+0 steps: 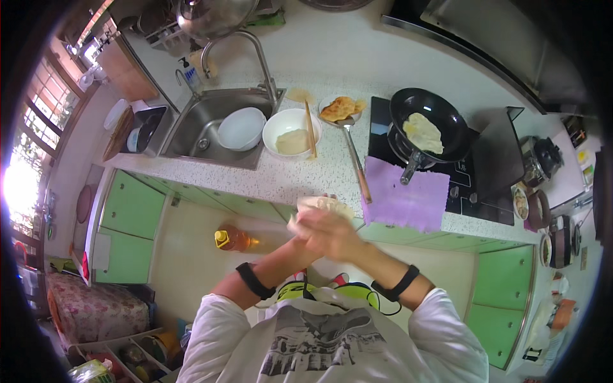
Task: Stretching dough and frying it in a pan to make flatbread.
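Note:
Both hands are pressed together over the front edge of the counter, with a pale, flattened piece of dough (335,205) between them. My right hand (333,234) lies across the top of it, blurred by motion. Underneath, my left hand (309,243) supports the dough and is mostly hidden. Beyond them, a white bowl (287,120) holds more dough (293,141), and a pair of chopsticks (310,131) leans in it. A spatula with a wooden handle (355,160) rests nearby, its blade by a plate with browned flatbread (341,109).
A black frying pan (452,141) with a pale flatbread (423,133) sits on the gas stove (378,119). Its handle overhangs a purple cloth (407,201). A white basin (242,128) stands in the sink (187,139). An oil bottle (234,239) is on the floor.

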Demonstrator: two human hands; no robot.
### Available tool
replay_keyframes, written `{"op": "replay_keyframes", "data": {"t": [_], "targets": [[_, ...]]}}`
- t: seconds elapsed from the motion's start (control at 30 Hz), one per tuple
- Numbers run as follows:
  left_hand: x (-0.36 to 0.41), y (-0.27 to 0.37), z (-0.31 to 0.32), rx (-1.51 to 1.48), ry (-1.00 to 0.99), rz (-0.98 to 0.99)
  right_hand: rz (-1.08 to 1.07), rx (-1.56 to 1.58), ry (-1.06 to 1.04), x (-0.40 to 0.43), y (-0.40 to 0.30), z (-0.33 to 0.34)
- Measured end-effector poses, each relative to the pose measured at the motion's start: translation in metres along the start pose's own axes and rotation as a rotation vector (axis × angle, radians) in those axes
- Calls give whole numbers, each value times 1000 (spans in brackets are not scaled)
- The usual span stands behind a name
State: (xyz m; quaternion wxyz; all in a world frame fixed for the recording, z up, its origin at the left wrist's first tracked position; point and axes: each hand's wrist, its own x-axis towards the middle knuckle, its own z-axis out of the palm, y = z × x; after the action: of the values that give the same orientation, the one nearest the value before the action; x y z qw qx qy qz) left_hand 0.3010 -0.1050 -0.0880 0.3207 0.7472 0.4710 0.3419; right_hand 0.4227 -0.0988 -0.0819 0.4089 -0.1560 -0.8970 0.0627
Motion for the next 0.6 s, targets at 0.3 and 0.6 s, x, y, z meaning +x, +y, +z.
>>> {"op": "replay_keyframes", "data": {"t": [0.3,0.6], "targets": [[-5,9,-34,-571,-106,61,1018,1205,548,33,-14,18],[-15,-69,-42,-1035,230,69,229,55,-362,30,14,40]]}}
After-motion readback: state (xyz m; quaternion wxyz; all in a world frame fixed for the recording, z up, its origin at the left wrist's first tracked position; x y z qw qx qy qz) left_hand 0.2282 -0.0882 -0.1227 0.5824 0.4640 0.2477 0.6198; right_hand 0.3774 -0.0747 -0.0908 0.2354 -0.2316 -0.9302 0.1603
